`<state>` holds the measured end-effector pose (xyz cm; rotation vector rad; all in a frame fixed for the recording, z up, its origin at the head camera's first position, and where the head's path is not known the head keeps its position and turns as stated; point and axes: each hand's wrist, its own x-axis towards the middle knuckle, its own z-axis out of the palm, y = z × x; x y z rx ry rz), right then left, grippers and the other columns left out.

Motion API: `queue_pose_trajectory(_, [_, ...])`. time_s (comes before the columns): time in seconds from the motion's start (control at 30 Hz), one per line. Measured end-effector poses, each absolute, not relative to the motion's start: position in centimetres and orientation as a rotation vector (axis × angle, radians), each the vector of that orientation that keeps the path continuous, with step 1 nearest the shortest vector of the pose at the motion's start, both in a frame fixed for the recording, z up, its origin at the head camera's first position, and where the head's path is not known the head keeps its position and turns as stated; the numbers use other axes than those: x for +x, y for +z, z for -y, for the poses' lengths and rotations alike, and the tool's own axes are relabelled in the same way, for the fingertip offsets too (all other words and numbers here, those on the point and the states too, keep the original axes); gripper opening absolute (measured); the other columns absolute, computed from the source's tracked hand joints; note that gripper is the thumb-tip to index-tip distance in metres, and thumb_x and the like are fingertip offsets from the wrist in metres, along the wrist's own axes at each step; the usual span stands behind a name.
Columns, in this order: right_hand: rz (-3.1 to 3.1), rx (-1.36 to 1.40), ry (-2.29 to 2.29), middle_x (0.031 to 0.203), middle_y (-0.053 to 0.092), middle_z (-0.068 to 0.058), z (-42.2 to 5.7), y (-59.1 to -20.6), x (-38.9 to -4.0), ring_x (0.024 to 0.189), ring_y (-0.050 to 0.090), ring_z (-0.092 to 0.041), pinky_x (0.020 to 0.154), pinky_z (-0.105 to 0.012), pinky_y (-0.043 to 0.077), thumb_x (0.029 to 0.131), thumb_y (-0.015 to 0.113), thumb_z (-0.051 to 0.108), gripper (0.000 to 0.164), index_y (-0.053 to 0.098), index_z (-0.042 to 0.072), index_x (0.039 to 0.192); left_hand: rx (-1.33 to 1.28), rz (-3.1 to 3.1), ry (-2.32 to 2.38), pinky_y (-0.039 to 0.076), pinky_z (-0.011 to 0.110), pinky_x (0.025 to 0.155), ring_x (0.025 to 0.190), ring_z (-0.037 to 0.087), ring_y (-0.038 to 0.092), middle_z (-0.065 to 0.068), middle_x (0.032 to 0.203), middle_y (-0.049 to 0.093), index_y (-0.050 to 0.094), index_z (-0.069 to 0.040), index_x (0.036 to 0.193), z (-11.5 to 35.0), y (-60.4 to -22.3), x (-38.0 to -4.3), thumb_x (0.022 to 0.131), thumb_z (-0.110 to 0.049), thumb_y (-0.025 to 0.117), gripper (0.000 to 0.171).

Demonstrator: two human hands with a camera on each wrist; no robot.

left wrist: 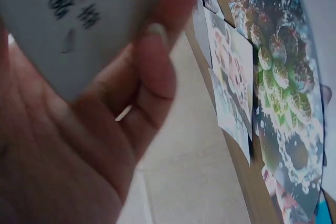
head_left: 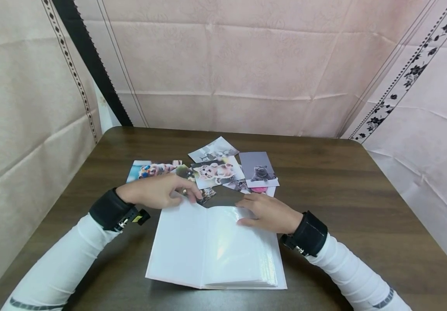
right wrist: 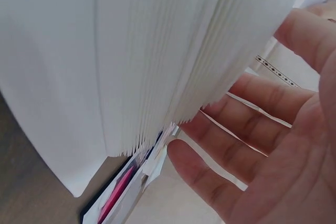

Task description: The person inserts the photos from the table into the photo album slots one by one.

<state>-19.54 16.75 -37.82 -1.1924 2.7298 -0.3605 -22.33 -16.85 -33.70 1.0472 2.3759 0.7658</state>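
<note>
left hand pinches the photo album at its far left corner; right hand, loosely extended at the far edge, could let sleeve pages slip.

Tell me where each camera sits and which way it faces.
Head: on the head, looking forward and down at the open album and photos; left hand, right hand and sleeves show.
Left wrist: worn there, facing a printed white corner gripped by that hand, photos beyond; palm shows.
Right wrist: worn there, facing the page edges; fingers show.
Head and left wrist both show photos and the left hand.
</note>
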Motion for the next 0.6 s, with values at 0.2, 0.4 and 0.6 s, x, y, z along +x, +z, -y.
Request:
queue_pose_trajectory(0.2, [-2.721, -1.184, -0.368, 0.127, 0.069, -0.009, -16.7, -37.9, -19.6, 0.119, 0.063, -0.023, 0.102, -0.042, 0.053, 0.095, 0.070, 0.041, 0.050, 0.066, 0.008, 0.132, 1.052, -2.359, 0.669, 0.050, 0.046, 0.101, 0.115, 0.020, 0.059, 0.002, 0.134, 0.065, 0.061, -0.015, 0.137, 17.2, -34.2, -22.6, 0.096, -0.004, 0.061, 0.042])
queue_pose_trajectory(0.4, [-2.726, -1.192, -0.364, 0.126, 0.069, -0.008, -16.7, -37.9, -19.6, 0.118, 0.063, -0.022, 0.102, -0.041, 0.053, 0.095, 0.069, 0.041, 0.048, 0.067, 0.008, 0.130, 1.017, -2.357, 0.621, 0.052, 0.044, 0.097, 0.110, 0.019, 0.061, 0.001, 0.129, 0.067, 0.060, -0.019, 0.137, 17.0, -34.9, -22.6, 0.097, -0.013, 0.067, 0.041])
queue_pose_trajectory(0.6, [-2.721, -1.182, -0.377, 0.124, 0.070, -0.008, -16.7, -37.9, -19.6, 0.116, 0.064, -0.021, 0.101, -0.040, 0.054, 0.095, 0.071, 0.039, 0.046, 0.068, 0.008, 0.128, 1.027, -2.333, 0.617, 0.051, 0.036, 0.090, 0.103, 0.017, 0.061, -0.002, 0.121, 0.068, 0.062, -0.020, 0.134, 16.6, -35.4, -22.7, 0.095, -0.016, 0.072, 0.041])
